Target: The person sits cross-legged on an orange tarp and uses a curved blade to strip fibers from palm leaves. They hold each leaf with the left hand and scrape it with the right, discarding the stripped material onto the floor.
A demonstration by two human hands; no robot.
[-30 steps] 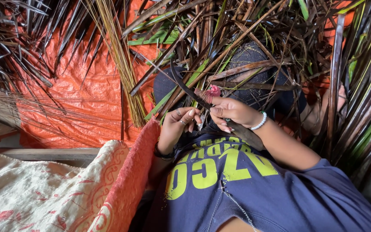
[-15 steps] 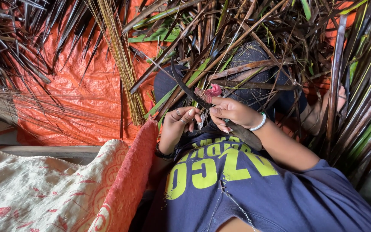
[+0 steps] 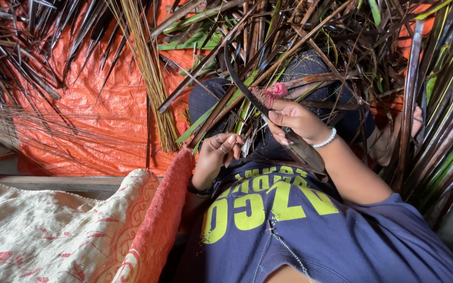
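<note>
Dry, dark palm leaf (image 3: pixel 289 139) ran between her hands above her lap, curving up into the heap of fronds (image 3: pixel 310 42). Her right hand (image 3: pixel 294 120) pinched it near a pink-handled tool (image 3: pixel 274 93), fingers closed around both; her left hand (image 3: pixel 221 152) was curled, fingertips nipping at something thin I could not make out. Loose midribs (image 3: pixel 148 68) lay on the orange tarpaulin (image 3: pixel 95 120). I judged the blade could slip along the stiff leaf toward her fingers if the strip buckled.
</note>
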